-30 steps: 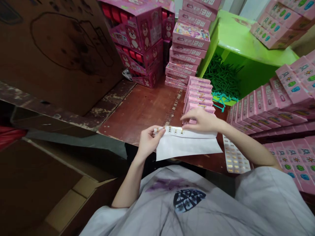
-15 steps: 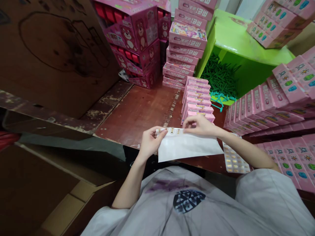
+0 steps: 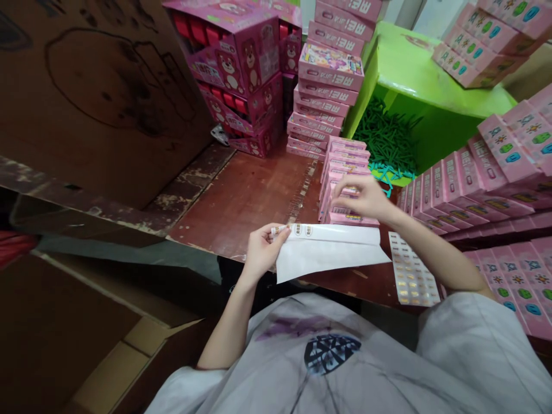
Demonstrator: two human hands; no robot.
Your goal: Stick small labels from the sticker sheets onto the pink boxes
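Note:
My left hand [image 3: 264, 248] pinches the left end of a white sticker sheet [image 3: 332, 253], thumb on top. A few small round stickers with gold print [image 3: 303, 230] show on the sheet's upper strip, beside my left thumb. Off the sheet, my right hand [image 3: 361, 198] is over the front of a row of small pink boxes [image 3: 345, 172], its fingers bent close together; whatever is at its fingertips is too small to make out. A second sheet with rows of gold stickers [image 3: 413, 276] lies on the table under my right forearm.
Tall stacks of pink boxes [image 3: 330, 72] and magenta bear boxes [image 3: 252, 63] stand at the back of the brown table [image 3: 250, 190]. A green bin [image 3: 435, 75] holds green sticks. More pink boxes [image 3: 457, 178] line the right. Cardboard boxes [image 3: 99, 103] are at left.
My right hand has left the white sheet and moved up and forward to the row of small pink boxes. My left hand keeps its hold on the sheet.

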